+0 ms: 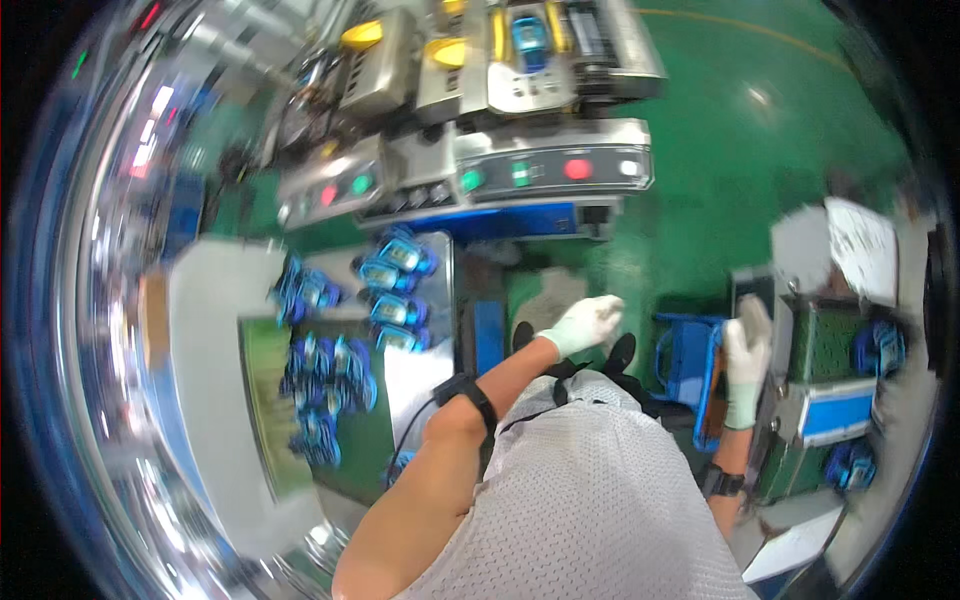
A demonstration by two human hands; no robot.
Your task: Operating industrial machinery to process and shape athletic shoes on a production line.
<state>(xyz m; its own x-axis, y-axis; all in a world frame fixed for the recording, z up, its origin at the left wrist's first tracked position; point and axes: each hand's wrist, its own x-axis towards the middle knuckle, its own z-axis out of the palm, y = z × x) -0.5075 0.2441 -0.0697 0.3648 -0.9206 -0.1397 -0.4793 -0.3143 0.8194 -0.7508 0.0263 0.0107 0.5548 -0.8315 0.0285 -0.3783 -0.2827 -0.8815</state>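
Note:
My left hand point(584, 327), in a white glove, hangs in front of my body over the floor. Its fingers are curled in, and nothing shows sticking out of them. Out to the right, my right hand point(747, 345), also gloved, is held beside a blue chair point(684, 355). Its fingers look stretched out, though motion blurs them, and I see nothing in them. To the left, several blue devices with looped cables point(398, 310) lie in rows on a grey table point(438, 262), beside a white sheet point(415, 390). Neither hand touches them.
Ahead stands a metal machine with a button panel point(555, 172) and yellow-edged fixtures; a blue device point(530, 38) sits in one. At the right are stacked cases with green tops point(838, 340) and a white board point(862, 245). The floor point(715, 170) is green.

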